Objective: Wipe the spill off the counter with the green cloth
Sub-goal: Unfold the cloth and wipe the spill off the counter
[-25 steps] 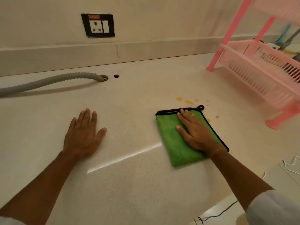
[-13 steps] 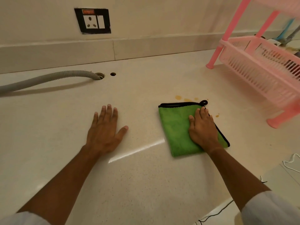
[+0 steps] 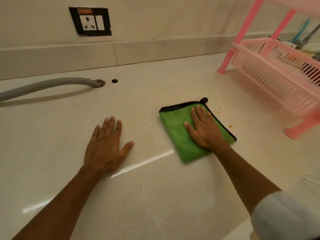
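A folded green cloth [image 3: 174, 129] with black trim and a small loop lies flat on the pale counter [image 3: 155, 196]. My right hand [image 3: 205, 130] presses flat on its right half, fingers spread and pointing away from me. A few small orange spots of the spill [image 3: 230, 126] show on the counter just right of the cloth; smaller specks sit near its far right corner. Any spill under the cloth is hidden. My left hand [image 3: 105, 146] rests palm down on the bare counter, left of the cloth and apart from it, holding nothing.
A pink plastic rack [image 3: 277, 78] stands on legs at the right, close to the spill. A grey corrugated hose [image 3: 46, 84] runs from the left into a counter hole [image 3: 100, 82]; a smaller hole [image 3: 114, 81] is beside it. A wall socket [image 3: 90, 21] sits above the backsplash.
My right hand has pushed the cloth away from me and to the right, over the orange drops that lay beyond its far edge. My left hand slid right, nearer the cloth.
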`<state>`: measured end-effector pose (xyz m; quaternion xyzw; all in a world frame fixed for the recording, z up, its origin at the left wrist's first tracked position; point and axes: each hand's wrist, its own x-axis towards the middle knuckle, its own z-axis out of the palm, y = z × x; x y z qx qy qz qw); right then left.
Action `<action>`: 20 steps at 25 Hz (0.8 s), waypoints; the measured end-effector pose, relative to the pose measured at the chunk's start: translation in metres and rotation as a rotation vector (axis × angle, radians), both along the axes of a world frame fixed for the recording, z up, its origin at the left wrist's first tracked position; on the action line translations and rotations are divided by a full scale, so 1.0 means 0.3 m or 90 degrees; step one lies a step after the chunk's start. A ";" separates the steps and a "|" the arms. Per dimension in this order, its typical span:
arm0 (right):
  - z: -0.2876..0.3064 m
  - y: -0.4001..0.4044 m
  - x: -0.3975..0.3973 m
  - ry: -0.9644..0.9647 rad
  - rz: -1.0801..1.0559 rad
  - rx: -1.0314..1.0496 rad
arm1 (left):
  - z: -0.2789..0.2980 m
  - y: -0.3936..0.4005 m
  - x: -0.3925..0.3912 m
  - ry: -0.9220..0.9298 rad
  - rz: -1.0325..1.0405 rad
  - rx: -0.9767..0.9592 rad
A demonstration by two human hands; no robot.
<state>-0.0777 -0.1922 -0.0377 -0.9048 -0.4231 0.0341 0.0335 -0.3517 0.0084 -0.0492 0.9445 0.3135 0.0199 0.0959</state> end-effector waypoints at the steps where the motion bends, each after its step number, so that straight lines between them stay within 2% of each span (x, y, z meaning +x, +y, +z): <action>1: -0.010 -0.059 -0.028 -0.006 0.001 0.017 | 0.000 -0.001 -0.002 -0.003 -0.001 -0.001; 5: -0.015 -0.189 0.004 -0.003 -0.081 0.012 | 0.001 -0.009 -0.001 -0.007 0.004 0.007; 9: 0.010 -0.069 0.133 0.002 -0.144 -0.005 | 0.005 -0.012 0.004 0.003 0.008 0.008; 12: 0.015 -0.038 0.170 0.018 -0.086 -0.011 | 0.013 -0.009 0.002 0.007 0.001 -0.001; 15: -0.003 -0.146 0.146 0.007 -0.063 0.009 | 0.016 -0.011 -0.005 0.015 0.003 0.003; 20: -0.011 -0.196 0.222 -0.013 -0.270 0.023 | 0.014 -0.015 -0.003 0.010 0.008 -0.002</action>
